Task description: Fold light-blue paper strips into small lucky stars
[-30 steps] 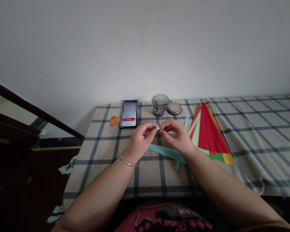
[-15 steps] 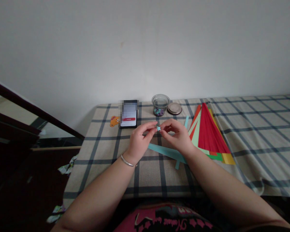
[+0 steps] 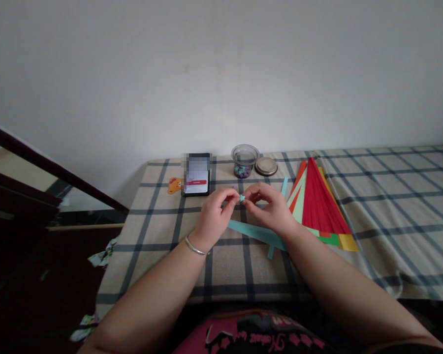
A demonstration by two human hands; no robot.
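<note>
My left hand (image 3: 214,216) and my right hand (image 3: 271,207) meet above the checked tablecloth (image 3: 162,231). Between their fingertips they pinch a tiny folded light-blue paper piece (image 3: 242,197). Both hands are closed in a pinch on it. A silver bangle (image 3: 192,246) circles my left wrist. Light-blue paper strips (image 3: 253,232) lie flat on the cloth just under and behind my hands.
A fan of red, green, yellow and orange paper strips (image 3: 317,201) lies to the right. At the back stand a clear cup (image 3: 245,160) holding small coloured pieces, its round lid (image 3: 266,166), a phone (image 3: 197,174) and an orange sticker (image 3: 174,185). The table's left edge drops to a dark floor.
The fingers of both hands shifted slightly around the small blue paper piece, turning it. Arms and everything on the table stay where they were.
</note>
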